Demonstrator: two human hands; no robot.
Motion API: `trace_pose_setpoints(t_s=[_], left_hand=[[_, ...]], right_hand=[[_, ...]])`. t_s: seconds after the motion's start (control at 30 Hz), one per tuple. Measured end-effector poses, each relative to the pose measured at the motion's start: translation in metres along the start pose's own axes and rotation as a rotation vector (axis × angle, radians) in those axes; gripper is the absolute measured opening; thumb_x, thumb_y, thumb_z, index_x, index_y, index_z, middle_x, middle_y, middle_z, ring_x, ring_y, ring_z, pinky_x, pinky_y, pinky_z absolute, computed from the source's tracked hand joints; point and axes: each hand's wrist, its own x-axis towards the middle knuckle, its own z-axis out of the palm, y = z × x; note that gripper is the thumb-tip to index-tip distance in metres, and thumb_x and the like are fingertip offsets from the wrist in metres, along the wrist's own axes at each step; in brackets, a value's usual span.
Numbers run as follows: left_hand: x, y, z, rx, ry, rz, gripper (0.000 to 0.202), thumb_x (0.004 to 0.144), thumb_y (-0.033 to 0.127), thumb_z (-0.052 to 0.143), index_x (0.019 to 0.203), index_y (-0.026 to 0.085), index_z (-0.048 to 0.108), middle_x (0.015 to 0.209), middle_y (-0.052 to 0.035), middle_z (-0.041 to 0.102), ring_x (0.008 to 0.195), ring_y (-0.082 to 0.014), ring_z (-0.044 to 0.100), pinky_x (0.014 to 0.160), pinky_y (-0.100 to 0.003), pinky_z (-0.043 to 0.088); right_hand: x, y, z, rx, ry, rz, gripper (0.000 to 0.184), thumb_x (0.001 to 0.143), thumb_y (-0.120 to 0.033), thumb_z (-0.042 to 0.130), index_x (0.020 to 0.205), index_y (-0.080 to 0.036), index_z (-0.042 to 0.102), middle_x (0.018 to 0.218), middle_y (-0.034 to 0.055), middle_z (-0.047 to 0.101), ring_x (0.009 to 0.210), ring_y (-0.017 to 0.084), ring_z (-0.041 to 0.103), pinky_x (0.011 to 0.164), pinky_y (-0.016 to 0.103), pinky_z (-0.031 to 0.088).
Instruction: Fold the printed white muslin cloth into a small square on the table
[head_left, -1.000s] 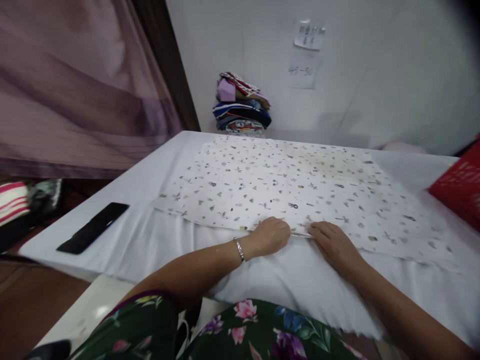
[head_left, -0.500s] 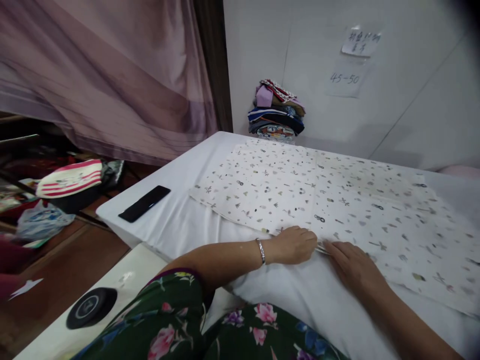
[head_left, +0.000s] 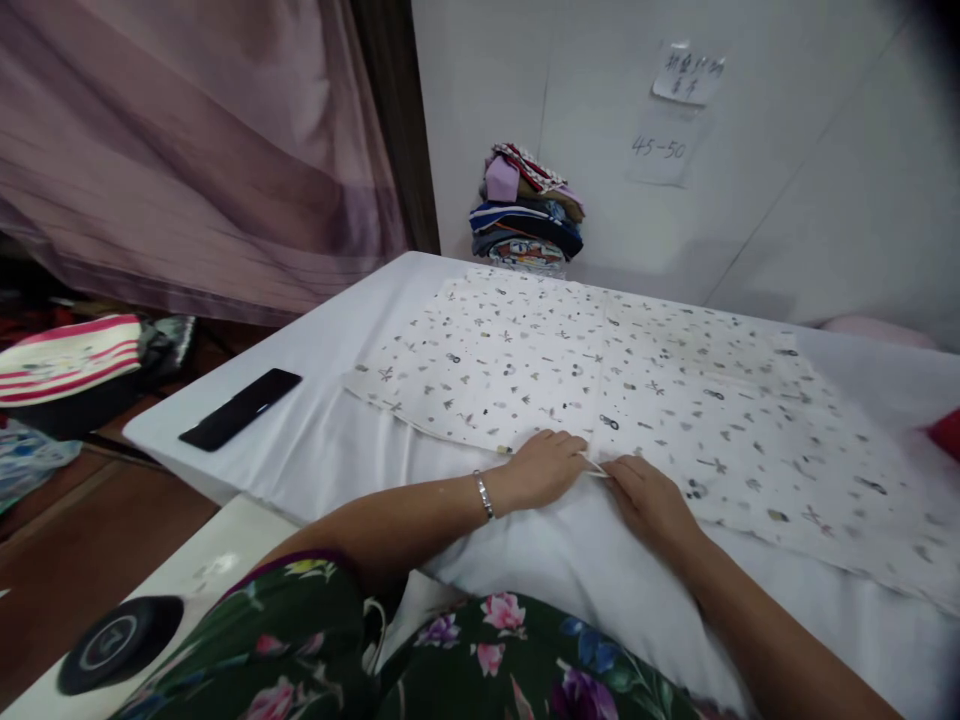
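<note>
Fingertips of left hand (head_left: 544,465) and right hand (head_left: 649,500) pinching near hem of printed cloth (head_left: 600,380), spread flat just beyond them on white table (head_left: 315,450), drawn slightly closer than 1 s ago, hem bunching between.

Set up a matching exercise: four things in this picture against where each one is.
1 black phone
2 stack of folded clothes
3 silver bracelet
4 printed cloth

A spread over the table's middle
B on the left wrist
C near the table's left edge
D far end, by the wall

Pairs: 1-C, 2-D, 3-B, 4-A
</note>
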Motion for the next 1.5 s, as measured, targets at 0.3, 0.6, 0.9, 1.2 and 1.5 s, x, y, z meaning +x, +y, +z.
trace_pose_setpoints(t_s=[0.3,0.6,0.9,1.2,1.5], left_hand=[[-0.032,-0.019,-0.009,0.075,0.012,-0.116,0.018,0.087,0.010,0.041,0.085,0.014,0.058,0.114,-0.0057,0.058,0.098,-0.0191,0.050,0.082,-0.033,0.039],[-0.041,-0.019,-0.013,0.061,0.021,-0.034,0.020,0.089,0.011,0.040,0.079,0.016,0.056,0.086,-0.0038,0.059,0.080,-0.0162,0.048,0.078,-0.032,0.037],[-0.040,-0.020,-0.007,0.063,0.019,-0.058,0.013,0.089,0.014,0.043,0.087,0.015,0.056,0.089,-0.0036,0.060,0.082,-0.0164,0.052,0.079,-0.033,0.038],[-0.054,-0.032,-0.019,0.085,0.021,-0.256,0.013,0.084,0.009,0.047,0.088,0.015,0.058,0.111,-0.0066,0.061,0.098,-0.0190,0.053,0.084,-0.034,0.039],[-0.074,-0.039,-0.023,0.090,0.038,-0.155,0.016,0.088,0.013,0.044,0.079,0.016,0.057,0.095,-0.0038,0.062,0.091,-0.0171,0.052,0.082,-0.033,0.038]], right_hand=[[0.002,0.000,0.001,-0.003,-0.025,0.023,0.029,0.094,-0.020,0.035,0.110,-0.018,0.060,0.094,0.0093,0.064,0.083,0.019,0.057,0.069,0.030,0.047],[0.004,-0.007,-0.002,-0.162,-0.069,-0.079,0.029,0.092,-0.014,0.037,0.111,-0.017,0.059,0.092,0.0088,0.062,0.080,0.019,0.053,0.069,0.030,0.043],[0.045,-0.040,0.018,-0.163,-0.116,-0.124,0.022,0.090,-0.012,0.042,0.101,-0.016,0.061,0.082,0.0074,0.060,0.076,0.020,0.053,0.065,0.030,0.039],[0.045,-0.035,0.019,0.080,-0.133,-0.005,0.025,0.093,-0.016,0.037,0.102,-0.018,0.060,0.088,0.0063,0.062,0.083,0.018,0.057,0.066,0.027,0.043],[0.048,-0.044,0.014,-0.073,-0.172,-0.066,0.033,0.089,-0.013,0.042,0.117,-0.021,0.058,0.091,0.0071,0.062,0.079,0.019,0.055,0.063,0.027,0.039]])
